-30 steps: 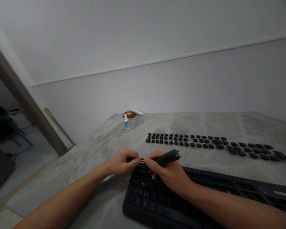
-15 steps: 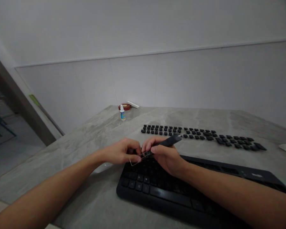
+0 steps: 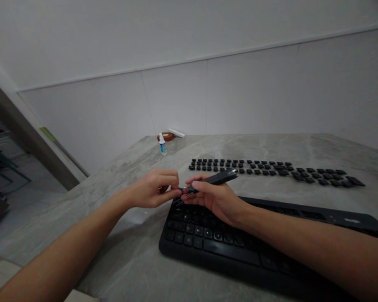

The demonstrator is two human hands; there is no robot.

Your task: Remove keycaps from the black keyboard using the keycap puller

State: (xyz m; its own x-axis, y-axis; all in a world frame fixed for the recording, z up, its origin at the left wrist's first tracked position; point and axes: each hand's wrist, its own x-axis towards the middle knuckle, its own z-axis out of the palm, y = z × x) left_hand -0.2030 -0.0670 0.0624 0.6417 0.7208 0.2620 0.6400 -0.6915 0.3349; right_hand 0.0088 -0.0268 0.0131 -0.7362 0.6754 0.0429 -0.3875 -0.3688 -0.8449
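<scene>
My right hand is closed round a black keycap puller with thin wire prongs pointing left. At the prongs, the thumb and fingers of my left hand are pinched on a small black keycap, mostly covered by the fingertips. Both hands hover over the upper left part of a black keyboard. Its lower left keys and space bar are in place, while much of the rest lies under my right hand and forearm.
Behind the keyboard, several loose black keycaps lie in rows on the grey marbled table. A small white bottle stands farther back, near a reddish-brown box and a white strip. A wall rises behind.
My left hand has shifted slightly up, its fingertips now at the puller's wire end. The puller has turned a little flatter in my right hand. The camera view has tilted.
</scene>
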